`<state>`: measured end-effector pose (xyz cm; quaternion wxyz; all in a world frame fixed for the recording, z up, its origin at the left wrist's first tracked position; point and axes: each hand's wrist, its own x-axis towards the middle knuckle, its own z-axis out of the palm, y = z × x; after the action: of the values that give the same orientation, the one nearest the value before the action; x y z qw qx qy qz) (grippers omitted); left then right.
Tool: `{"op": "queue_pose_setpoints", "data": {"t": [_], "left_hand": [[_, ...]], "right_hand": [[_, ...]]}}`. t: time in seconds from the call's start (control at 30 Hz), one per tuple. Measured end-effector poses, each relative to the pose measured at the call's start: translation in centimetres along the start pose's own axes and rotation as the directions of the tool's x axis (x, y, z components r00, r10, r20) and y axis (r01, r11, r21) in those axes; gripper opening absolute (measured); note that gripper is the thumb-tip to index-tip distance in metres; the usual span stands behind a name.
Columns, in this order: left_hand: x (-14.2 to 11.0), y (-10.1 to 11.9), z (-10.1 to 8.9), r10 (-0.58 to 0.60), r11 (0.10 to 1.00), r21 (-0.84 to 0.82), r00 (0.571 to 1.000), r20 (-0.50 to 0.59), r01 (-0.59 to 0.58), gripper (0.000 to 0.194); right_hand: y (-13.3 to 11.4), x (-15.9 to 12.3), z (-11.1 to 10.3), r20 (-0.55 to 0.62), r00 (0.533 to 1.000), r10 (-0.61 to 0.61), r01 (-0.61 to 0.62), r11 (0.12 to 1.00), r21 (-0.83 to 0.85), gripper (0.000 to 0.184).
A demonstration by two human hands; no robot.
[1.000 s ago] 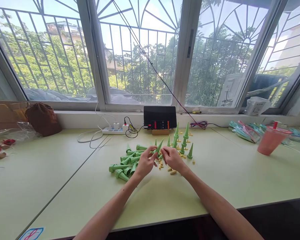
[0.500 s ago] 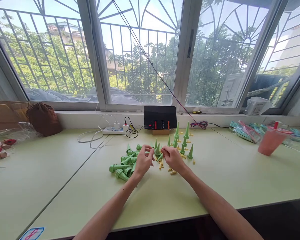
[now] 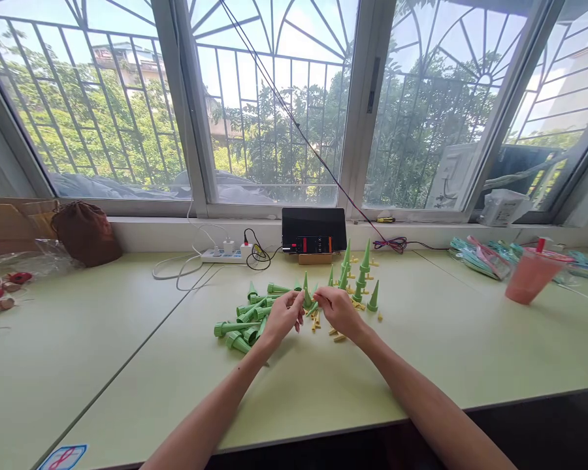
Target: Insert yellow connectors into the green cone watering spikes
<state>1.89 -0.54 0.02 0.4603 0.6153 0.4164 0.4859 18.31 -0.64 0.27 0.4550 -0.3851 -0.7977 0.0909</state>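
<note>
My left hand (image 3: 284,317) is closed, its fingertips pinched at a green plastic spike (image 3: 307,292) that shows between my two hands. Just across from it, my right hand (image 3: 340,309) is also closed in a pinch; what its fingertips hold is too small to make out. Left of my left hand lies a loose pile of hollow green spikes (image 3: 245,326) with ribbed caps. Several spikes stand upright behind and right of my right hand, some stacked, such as the stacked spikes (image 3: 361,281). Small yellow T-shaped plastic pieces (image 3: 340,338) lie below and around my hands.
A phone (image 3: 316,245) leans before a dark tablet (image 3: 313,220) at the window. Left of it lie a power strip (image 3: 221,256) and cables. A pink cup (image 3: 534,277) with a straw stands right. A brown drawstring bag (image 3: 87,234) sits at the left back.
My left hand has shifted and turned slightly, its fingers drawing closer together. The green parts between my hands have changed position. My right hand stays nearly in place.
</note>
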Motion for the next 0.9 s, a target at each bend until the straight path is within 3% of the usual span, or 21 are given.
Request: {"op": "queue_pose_setpoints", "data": {"t": [0.43,0.9], "left_hand": [[-0.46,0.61,0.23,-0.116,0.987,-0.096,0.987,0.107,0.126,0.046],[-0.65,1.02,0.08,-0.109,0.989,-0.087,0.989,0.101,0.118,0.044]], "right_hand": [[-0.69,0.09,-0.28,-0.038,0.999,0.024,-0.021,0.997,0.068,0.024],[-0.75,0.00,-0.44,-0.035,0.999,0.042,-0.039,0.995,0.089,0.021]]}}
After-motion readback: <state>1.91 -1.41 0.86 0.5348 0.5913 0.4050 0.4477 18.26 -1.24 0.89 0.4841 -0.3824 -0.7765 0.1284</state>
